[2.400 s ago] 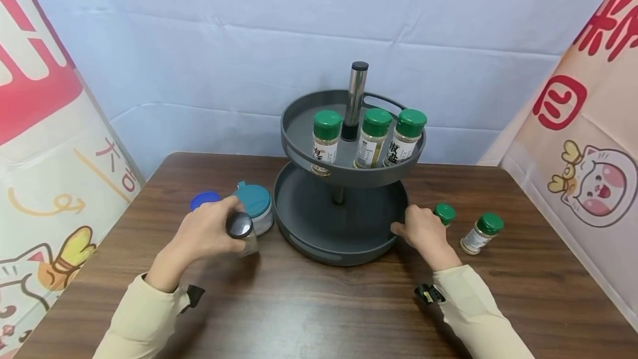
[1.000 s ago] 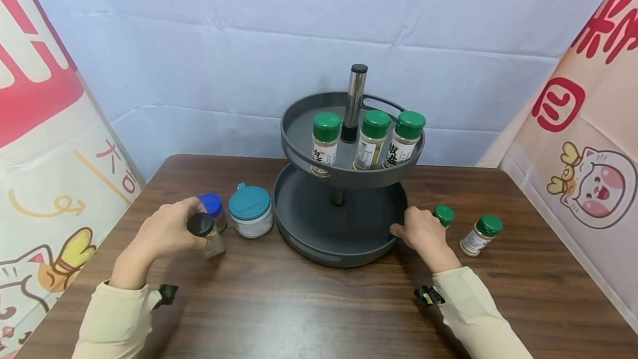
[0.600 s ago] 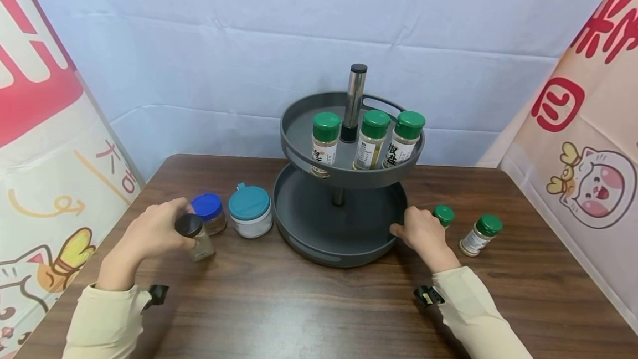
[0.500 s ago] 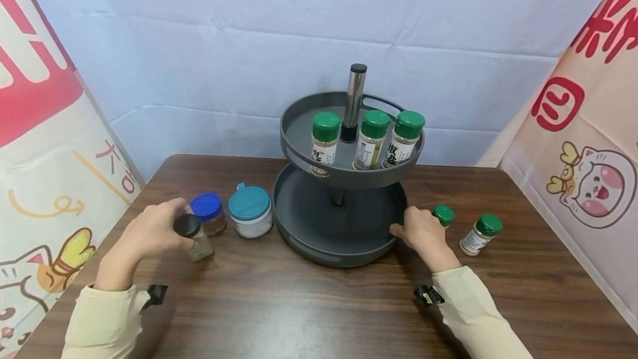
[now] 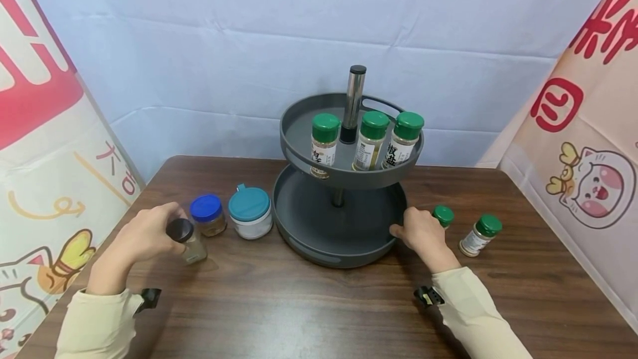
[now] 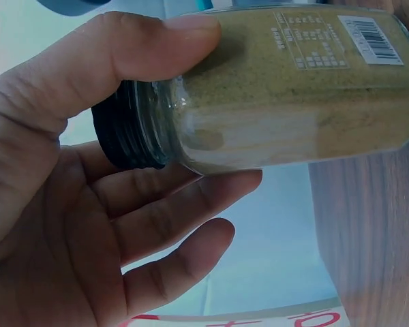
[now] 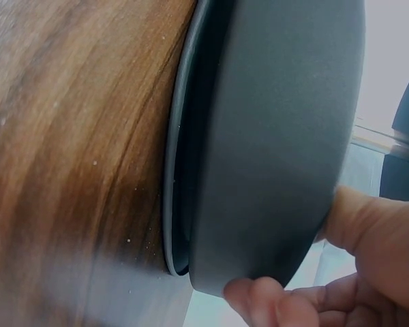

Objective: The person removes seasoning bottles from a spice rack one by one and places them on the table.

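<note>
My left hand holds a square glass spice jar with a black lid, near the left side of the table. In the left wrist view, the jar contains tan-green powder; my thumb lies along its upper side and fingers reach under it near the lid. My right hand grips the right rim of the lower tray of a grey two-tier rack. In the right wrist view, thumb and fingertips pinch that tray's wall. Three green-capped spice bottles stand on the upper tray.
A blue-lidded jar stands beside the held jar, then a teal-lidded white pot close to the rack. Right of my right hand are two green-capped bottles, one partly hidden and one fully visible. Printed cloths flank the table.
My left hand has moved left with the black-lidded jar, from in front of the teal-lidded pot to beyond the blue-lidded jar, which now shows fully. The right hand has stayed on the tray rim.
</note>
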The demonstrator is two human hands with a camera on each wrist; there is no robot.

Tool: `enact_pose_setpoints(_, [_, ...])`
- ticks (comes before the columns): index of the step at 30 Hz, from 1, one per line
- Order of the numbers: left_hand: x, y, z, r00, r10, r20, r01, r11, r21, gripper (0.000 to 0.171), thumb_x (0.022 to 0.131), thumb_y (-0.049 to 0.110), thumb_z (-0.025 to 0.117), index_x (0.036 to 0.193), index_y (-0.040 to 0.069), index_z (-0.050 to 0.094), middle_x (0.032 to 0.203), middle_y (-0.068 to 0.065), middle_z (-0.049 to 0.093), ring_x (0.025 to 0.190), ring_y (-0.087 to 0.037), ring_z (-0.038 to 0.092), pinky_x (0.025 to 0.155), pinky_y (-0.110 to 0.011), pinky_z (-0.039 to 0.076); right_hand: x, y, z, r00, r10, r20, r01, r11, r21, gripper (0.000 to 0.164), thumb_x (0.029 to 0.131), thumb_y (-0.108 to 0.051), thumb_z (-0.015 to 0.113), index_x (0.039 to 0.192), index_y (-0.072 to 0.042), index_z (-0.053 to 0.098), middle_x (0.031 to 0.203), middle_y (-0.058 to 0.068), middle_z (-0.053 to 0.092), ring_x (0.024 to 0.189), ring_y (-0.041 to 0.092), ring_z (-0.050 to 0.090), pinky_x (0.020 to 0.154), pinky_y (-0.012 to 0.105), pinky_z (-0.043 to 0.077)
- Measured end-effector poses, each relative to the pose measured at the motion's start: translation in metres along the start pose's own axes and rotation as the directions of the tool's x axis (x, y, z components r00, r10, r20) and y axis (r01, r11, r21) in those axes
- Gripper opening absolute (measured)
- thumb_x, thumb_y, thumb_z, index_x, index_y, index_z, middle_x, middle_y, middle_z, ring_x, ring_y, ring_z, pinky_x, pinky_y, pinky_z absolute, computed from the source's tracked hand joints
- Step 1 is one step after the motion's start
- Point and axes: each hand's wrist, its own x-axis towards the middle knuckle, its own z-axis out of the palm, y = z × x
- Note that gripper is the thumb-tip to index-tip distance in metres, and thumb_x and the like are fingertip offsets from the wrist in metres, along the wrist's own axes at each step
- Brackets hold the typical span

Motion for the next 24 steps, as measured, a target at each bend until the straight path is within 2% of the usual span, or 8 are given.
enact_pose_setpoints(5, [-0.0003,-0.0021,-0.0003,1.000,0.026,0.010,-0.025,1.000,-0.019,0.047,0.050,0.017,0.080,0.089,0.010,0.055,0.076,-0.001,0.061,0.066,-0.019,0.052,0.056,-0.039,0.044,-0.0002,0.0006,0.0000,1.000,-0.004,-0.002,0.004,1.000,0.005,0.038,0.081,-0.024,0.061,0.053,-0.014,0.038,0.048,0.001,0.033,0.041,0.018,0.039,0.039,0.029,0.031])
enact_pose_setpoints(10, [0.0000,-0.0034,-0.0008,0.997,0.062,0.054,-0.059,0.997,-0.052,0.048,0.052,0.010,0.079,0.092,0.007,0.053,0.077,-0.004,0.059,0.069,-0.020,0.052,0.059,-0.040,0.045,-0.0005,0.0008,-0.0001,1.000,-0.007,-0.009,0.007,1.000,0.006,0.038,0.081,-0.025,0.062,0.054,-0.013,0.038,0.048,0.001,0.033,0.041,0.019,0.040,0.039,0.030,0.031])
enact_pose_setpoints(15, [-0.0016,-0.0030,-0.0012,0.993,0.062,0.098,-0.055,0.996,-0.074,0.049,0.055,0.008,0.078,0.095,0.006,0.051,0.080,-0.006,0.059,0.072,-0.023,0.053,0.061,-0.043,0.046,-0.0012,0.0010,0.0009,1.000,-0.010,-0.013,0.010,1.000,0.010,0.038,0.081,-0.024,0.061,0.054,-0.013,0.037,0.048,0.001,0.032,0.042,0.019,0.040,0.040,0.030,0.031])
enact_pose_setpoints(24, [-0.0031,-0.0032,0.0007,0.992,0.052,0.112,-0.042,0.995,-0.087,0.051,0.056,0.008,0.076,0.098,0.005,0.048,0.081,-0.009,0.058,0.072,-0.024,0.054,0.062,-0.044,0.047,-0.0009,0.0005,0.0007,1.000,-0.007,-0.021,0.007,1.000,0.008,0.039,0.081,-0.024,0.061,0.053,-0.014,0.037,0.048,0.001,0.032,0.041,0.019,0.040,0.039,0.030,0.030])
